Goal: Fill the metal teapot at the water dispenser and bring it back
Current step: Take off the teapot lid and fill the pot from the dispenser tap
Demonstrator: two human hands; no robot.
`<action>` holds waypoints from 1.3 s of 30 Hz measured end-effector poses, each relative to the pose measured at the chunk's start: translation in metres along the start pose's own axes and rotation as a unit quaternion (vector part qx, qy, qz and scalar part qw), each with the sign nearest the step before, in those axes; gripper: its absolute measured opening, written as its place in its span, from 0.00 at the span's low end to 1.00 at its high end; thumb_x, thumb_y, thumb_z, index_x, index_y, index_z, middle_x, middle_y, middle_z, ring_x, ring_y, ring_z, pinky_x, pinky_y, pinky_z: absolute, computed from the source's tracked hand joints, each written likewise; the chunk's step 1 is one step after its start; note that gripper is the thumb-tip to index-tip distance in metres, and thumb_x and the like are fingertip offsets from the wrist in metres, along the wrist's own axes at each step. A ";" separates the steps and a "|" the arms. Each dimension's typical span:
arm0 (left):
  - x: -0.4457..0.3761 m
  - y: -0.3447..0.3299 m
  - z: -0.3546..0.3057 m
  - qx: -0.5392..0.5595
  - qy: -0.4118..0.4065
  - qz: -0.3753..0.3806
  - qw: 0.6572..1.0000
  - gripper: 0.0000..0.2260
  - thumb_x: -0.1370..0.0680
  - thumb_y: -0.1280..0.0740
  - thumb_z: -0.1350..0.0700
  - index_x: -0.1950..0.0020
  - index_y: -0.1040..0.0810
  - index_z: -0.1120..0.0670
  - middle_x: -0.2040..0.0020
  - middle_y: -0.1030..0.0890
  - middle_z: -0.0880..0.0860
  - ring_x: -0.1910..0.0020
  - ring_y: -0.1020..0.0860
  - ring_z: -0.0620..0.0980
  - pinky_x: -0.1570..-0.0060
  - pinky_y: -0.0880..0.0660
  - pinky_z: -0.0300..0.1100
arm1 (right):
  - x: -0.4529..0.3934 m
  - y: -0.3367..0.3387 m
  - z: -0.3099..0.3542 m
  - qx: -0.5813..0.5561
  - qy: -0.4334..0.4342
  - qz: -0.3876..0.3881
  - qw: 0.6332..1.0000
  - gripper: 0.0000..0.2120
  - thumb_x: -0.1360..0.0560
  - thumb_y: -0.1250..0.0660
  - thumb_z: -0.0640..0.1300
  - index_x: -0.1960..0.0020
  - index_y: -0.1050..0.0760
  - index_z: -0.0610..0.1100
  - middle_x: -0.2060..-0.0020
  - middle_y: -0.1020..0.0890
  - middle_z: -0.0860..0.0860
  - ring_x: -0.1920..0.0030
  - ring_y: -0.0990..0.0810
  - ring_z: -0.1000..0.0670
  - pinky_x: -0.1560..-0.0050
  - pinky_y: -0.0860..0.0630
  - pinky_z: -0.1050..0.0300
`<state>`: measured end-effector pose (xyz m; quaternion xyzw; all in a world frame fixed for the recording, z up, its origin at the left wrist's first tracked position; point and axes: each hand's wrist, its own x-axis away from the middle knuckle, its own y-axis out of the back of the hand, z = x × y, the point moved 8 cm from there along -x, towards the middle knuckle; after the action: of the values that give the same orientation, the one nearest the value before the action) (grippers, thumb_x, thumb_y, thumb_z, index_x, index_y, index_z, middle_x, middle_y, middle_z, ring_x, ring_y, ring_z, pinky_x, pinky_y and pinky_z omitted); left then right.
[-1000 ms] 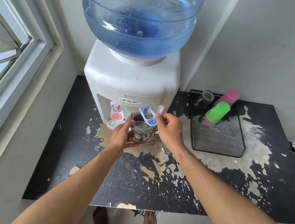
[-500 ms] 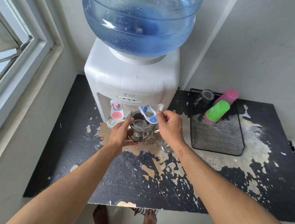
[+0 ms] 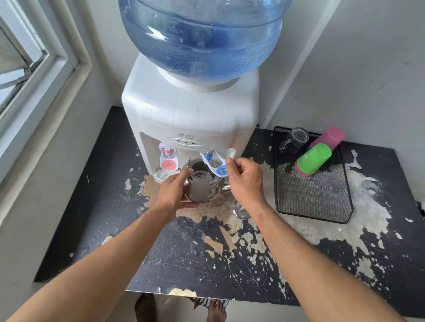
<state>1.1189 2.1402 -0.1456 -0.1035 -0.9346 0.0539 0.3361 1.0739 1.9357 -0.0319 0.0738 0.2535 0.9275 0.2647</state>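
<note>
Teapot: metal teapot [image 3: 204,185], lid off, strainer visible, under the blue tap [image 3: 215,162] of the white water dispenser [image 3: 188,115].
Left hand: left hand [image 3: 176,192] fingers curled around the teapot's left side.
Right hand: right hand [image 3: 243,180] fingers pinching the blue tap lever.
Right of dispenser: black mesh tray [image 3: 316,196] holding a green cup [image 3: 313,157].

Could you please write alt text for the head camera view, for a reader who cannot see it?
A person's left hand holds an open metal teapot under the blue tap of a white water dispenser while the right hand works the tap lever. The dispenser stands on a worn black table; a mesh tray to the right holds cups.
</note>
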 end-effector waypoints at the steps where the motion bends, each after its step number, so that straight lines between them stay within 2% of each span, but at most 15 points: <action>1: 0.000 0.000 0.000 0.000 0.001 -0.001 1.000 0.27 0.32 0.26 0.39 0.40 0.20 0.56 0.54 0.16 0.59 0.53 0.13 0.62 0.60 0.15 0.54 | 0.000 0.000 0.000 -0.001 0.001 0.000 1.000 0.20 0.20 0.33 0.51 0.67 0.25 0.43 0.75 0.23 0.55 0.74 0.29 0.59 0.75 0.34 0.62; 3: -0.001 0.000 0.001 0.000 0.001 -0.002 1.000 0.30 0.34 0.25 0.38 0.40 0.20 0.56 0.52 0.17 0.60 0.52 0.13 0.63 0.60 0.15 0.55 | 0.001 0.000 0.001 -0.003 0.005 -0.001 1.000 0.21 0.19 0.32 0.50 0.70 0.28 0.47 0.77 0.26 0.60 0.76 0.30 0.60 0.76 0.37 0.67; 5: -0.003 0.001 0.002 -0.001 0.001 -0.003 1.000 0.29 0.32 0.25 0.38 0.39 0.21 0.56 0.53 0.17 0.60 0.52 0.13 0.63 0.59 0.15 0.55 | 0.001 0.000 0.002 -0.006 0.008 0.000 1.000 0.21 0.19 0.32 0.49 0.70 0.30 0.49 0.78 0.26 0.62 0.76 0.30 0.60 0.77 0.37 0.68; 9: -0.005 0.002 0.004 -0.002 0.003 -0.003 1.000 0.28 0.32 0.25 0.39 0.40 0.21 0.56 0.53 0.17 0.59 0.52 0.14 0.63 0.59 0.15 0.55 | 0.001 0.000 0.002 -0.003 0.006 0.001 1.000 0.20 0.19 0.33 0.50 0.68 0.26 0.46 0.76 0.26 0.58 0.75 0.29 0.60 0.77 0.37 0.68; 15: -0.005 0.003 0.004 -0.001 0.003 -0.009 1.000 0.27 0.29 0.26 0.40 0.39 0.21 0.56 0.52 0.17 0.60 0.53 0.13 0.62 0.59 0.15 0.55 | 0.001 0.000 0.003 -0.001 0.007 0.002 1.000 0.20 0.19 0.32 0.49 0.69 0.27 0.46 0.75 0.27 0.57 0.75 0.29 0.59 0.77 0.37 0.67; 17: -0.005 0.003 0.004 -0.002 0.002 -0.008 1.000 0.26 0.30 0.26 0.40 0.40 0.21 0.56 0.54 0.16 0.59 0.55 0.12 0.61 0.60 0.15 0.55 | 0.002 0.000 0.003 -0.001 0.006 0.003 1.000 0.20 0.19 0.32 0.49 0.69 0.27 0.46 0.75 0.27 0.57 0.75 0.29 0.60 0.77 0.36 0.68; 21: -0.006 0.003 0.004 -0.003 -0.002 -0.002 1.000 0.22 0.27 0.27 0.41 0.41 0.20 0.55 0.65 0.13 0.51 0.59 0.12 0.56 0.60 0.15 0.54 | 0.002 0.001 0.004 0.000 0.006 0.005 1.000 0.20 0.19 0.32 0.49 0.69 0.27 0.46 0.75 0.26 0.57 0.75 0.29 0.60 0.76 0.36 0.67; 25: -0.002 0.001 0.002 0.001 -0.003 0.003 1.000 0.22 0.27 0.27 0.41 0.42 0.20 0.55 0.64 0.12 0.51 0.58 0.11 0.56 0.60 0.15 0.54 | 0.003 0.001 0.005 -0.002 0.006 0.005 1.000 0.20 0.19 0.32 0.49 0.69 0.27 0.47 0.75 0.26 0.57 0.75 0.28 0.60 0.77 0.36 0.68; 30: 0.001 -0.001 0.000 0.002 -0.004 0.009 1.000 0.28 0.34 0.27 0.38 0.42 0.20 0.56 0.65 0.13 0.52 0.59 0.12 0.57 0.60 0.15 0.53 | 0.003 0.002 0.006 0.002 0.008 0.004 1.000 0.20 0.19 0.32 0.48 0.69 0.27 0.48 0.77 0.26 0.59 0.75 0.27 0.62 0.77 0.36 0.68; 34: 0.001 -0.002 0.000 0.002 -0.004 0.008 1.000 0.29 0.34 0.27 0.38 0.42 0.20 0.56 0.65 0.13 0.51 0.59 0.12 0.57 0.60 0.15 0.53 | 0.004 0.001 0.005 0.003 0.005 0.010 1.000 0.18 0.19 0.33 0.49 0.65 0.23 0.43 0.73 0.23 0.56 0.74 0.26 0.61 0.77 0.34 0.66; 39: 0.001 -0.003 -0.001 -0.003 -0.006 0.007 1.000 0.26 0.31 0.27 0.39 0.41 0.20 0.56 0.63 0.12 0.53 0.58 0.12 0.58 0.60 0.15 0.53 | 0.003 0.001 0.006 0.010 0.006 0.007 1.000 0.19 0.19 0.33 0.49 0.68 0.26 0.46 0.74 0.24 0.56 0.74 0.27 0.61 0.77 0.35 0.66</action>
<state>1.1185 2.1378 -0.1440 -0.1101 -0.9361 0.0541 0.3297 1.0721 1.9391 -0.0259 0.0722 0.2637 0.9271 0.2562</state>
